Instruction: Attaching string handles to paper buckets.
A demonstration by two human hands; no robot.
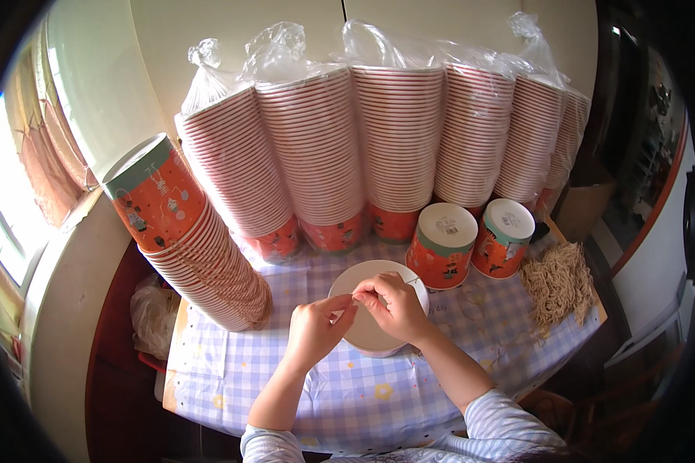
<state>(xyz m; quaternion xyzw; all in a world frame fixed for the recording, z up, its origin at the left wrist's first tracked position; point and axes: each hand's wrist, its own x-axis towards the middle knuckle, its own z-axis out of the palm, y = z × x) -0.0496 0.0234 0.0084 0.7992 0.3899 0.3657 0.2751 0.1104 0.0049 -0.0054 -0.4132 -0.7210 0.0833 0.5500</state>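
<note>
My left hand (pixel 321 324) and my right hand (pixel 394 305) meet above a round white tub (pixel 371 339) at the middle of the table. Thumb and fingers of both are pinched together, tip to tip. Whatever lies between the fingertips is too small to make out. A short thin dark line (pixel 414 280) shows by the tub's far right rim, just beyond my right hand. Close behind the tub, two orange paper buckets (pixel 442 262) (pixel 500 255) stand upside down, their white bottoms up. To their right lies a tangled heap of beige cords (pixel 557 285).
Tall stacks of nested paper buckets (pixel 309 147) in clear plastic bags line the back. A leaning bucket stack (pixel 201 270), with beige cords along its side, stands at the left edge. The checked tablecloth (pixel 340 401) covers the table. A plastic bag (pixel 153 312) sits below, left.
</note>
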